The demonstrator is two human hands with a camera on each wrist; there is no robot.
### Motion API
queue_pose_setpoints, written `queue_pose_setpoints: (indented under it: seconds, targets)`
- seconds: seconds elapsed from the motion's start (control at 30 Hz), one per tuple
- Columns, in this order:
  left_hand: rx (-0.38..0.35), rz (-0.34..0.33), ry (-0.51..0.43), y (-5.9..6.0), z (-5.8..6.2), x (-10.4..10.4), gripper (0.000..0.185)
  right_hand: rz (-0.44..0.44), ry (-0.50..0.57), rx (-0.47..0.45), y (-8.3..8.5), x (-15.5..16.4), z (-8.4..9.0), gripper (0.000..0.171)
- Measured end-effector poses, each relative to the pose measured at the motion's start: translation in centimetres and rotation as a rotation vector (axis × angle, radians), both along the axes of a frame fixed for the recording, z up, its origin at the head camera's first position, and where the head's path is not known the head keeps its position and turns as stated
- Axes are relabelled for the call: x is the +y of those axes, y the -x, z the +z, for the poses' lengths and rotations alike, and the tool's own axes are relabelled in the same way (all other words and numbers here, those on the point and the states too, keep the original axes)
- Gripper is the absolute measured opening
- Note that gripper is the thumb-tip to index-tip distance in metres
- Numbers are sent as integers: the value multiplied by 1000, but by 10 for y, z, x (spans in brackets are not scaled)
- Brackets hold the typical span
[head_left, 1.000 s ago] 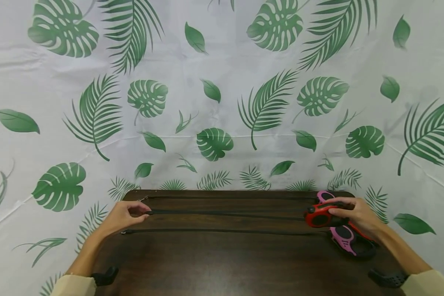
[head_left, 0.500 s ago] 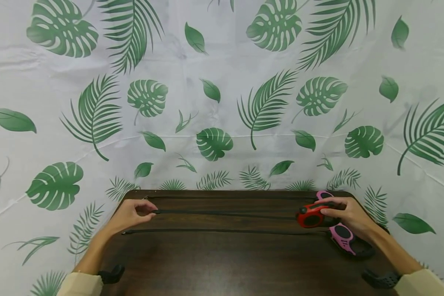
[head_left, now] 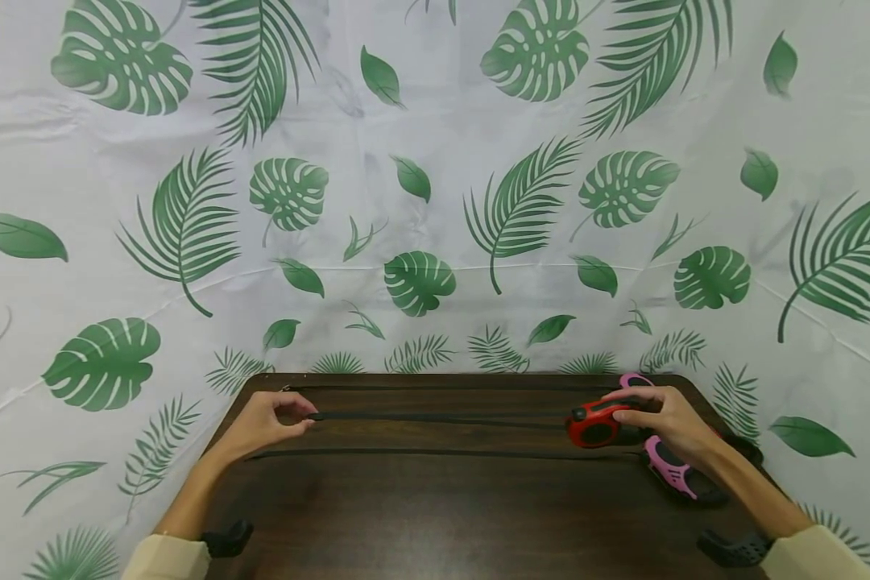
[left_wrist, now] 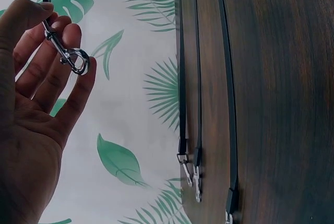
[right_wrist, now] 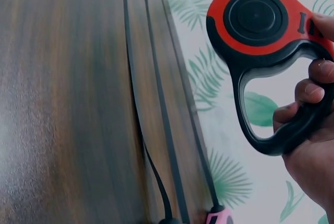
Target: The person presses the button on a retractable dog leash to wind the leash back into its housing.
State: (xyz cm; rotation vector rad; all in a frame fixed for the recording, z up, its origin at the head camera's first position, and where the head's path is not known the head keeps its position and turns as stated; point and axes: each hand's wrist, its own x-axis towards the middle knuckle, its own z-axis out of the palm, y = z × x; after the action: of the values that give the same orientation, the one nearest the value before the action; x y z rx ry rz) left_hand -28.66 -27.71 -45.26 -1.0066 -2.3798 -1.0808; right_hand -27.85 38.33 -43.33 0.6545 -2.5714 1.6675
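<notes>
Fingers of my left hand pinch the small silver metal snap clip at the end of a flat black leash strap, thumb and fingertips closed on it just above the left part of the dark brown wooden desk. That strap runs straight across to the round red and black retractable leash housing, which my right hand grips by its black loop handle, fingers curled through the opening, thumb on top. The housing is held above the right end of the desk; the right wrist view shows it clear of the surface.

Two more black straps lie flat on the desk, one beyond the held strap near the far edge and one on my side of it, all roughly parallel. In the left wrist view their ends with metal clips lie at the left edge of the desk. A pink and black retractable leash housing lies on the desk just under my right wrist, and another pink piece shows behind my fingers. White cloth printed with green leaves hangs behind and around the desk.
</notes>
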Motion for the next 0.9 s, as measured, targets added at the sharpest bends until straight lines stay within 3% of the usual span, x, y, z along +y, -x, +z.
queue_pose_setpoints:
  seconds: [0.3,0.7,0.9]
  targets:
    - [-1,-6,0,0,0,8,18,10,-19,35,1,-10,-2,27]
    - [-5,-18,4,1,-2,20,19,74,83,-69,0,-22,-5,30]
    - [-15,-36,-10,3,-5,25,17,55,70,-83,-1,-28,-3,30]
